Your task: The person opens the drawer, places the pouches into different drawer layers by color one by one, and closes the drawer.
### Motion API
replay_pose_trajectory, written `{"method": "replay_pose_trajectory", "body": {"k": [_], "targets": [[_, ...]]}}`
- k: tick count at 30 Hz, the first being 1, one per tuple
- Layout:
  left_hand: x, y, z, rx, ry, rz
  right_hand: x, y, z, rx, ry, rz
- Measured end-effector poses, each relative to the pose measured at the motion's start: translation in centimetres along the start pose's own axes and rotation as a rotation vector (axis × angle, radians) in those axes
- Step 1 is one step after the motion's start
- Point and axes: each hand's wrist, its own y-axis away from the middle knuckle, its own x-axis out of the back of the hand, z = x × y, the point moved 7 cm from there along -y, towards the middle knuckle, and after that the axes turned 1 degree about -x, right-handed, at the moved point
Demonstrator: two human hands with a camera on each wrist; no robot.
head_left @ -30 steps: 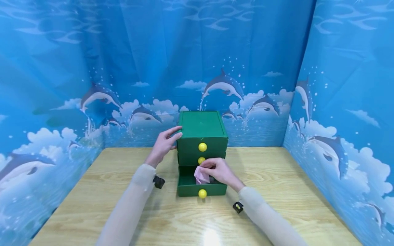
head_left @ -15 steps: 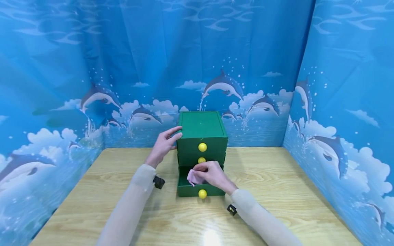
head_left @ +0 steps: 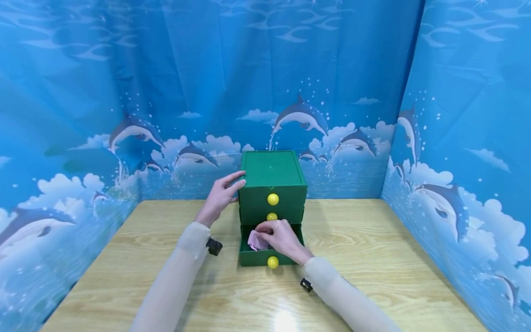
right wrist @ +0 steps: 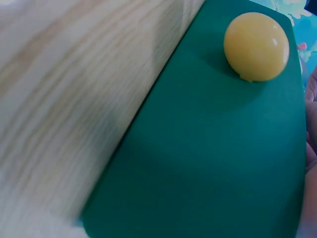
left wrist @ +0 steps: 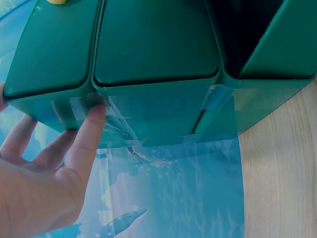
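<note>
A green chest of drawers with yellow round knobs stands on the table, its bottom drawer pulled out. My right hand reaches over this drawer and pinches a small pink cloth pouch with a thin cord, low inside the drawer's left half. Part of the pouch is hidden behind the fingers. My left hand rests against the chest's upper left side, fingers extended; in the left wrist view a fingertip touches clear tape there. The right wrist view shows mostly the drawer front and its knob.
The upper two drawers, with knobs in front, are closed. A light wooden table extends around the chest. Behind and beside it hangs a blue curtain printed with dolphins. Dark wrist cameras sit on both wrists.
My right hand has moved left and lower with the pink pouch, from the drawer's middle to its left half. The left hand and the chest have stayed put.
</note>
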Motion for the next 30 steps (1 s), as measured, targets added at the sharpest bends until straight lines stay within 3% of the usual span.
{"method": "replay_pose_trajectory", "body": {"k": [8, 17, 24, 30], "targets": [[0.0, -0.1, -0.1, -0.004, 0.000, -0.005, -0.4, 0.1, 0.1, -0.024, -0.012, -0.054], [0.1, -0.1, -0.2, 0.001, -0.013, 0.006, 0.3, 0.8, 0.2, -0.017, -0.091, -0.047], [0.6, -1.8, -2.8, -0.029, -0.035, 0.043, 1.0, 2.0, 0.0, 0.006, -0.145, -0.033], [0.7, -1.8, -2.9, -0.022, -0.025, 0.051, 1.6, 3.1, -0.3, 0.033, -0.145, 0.022]]}}
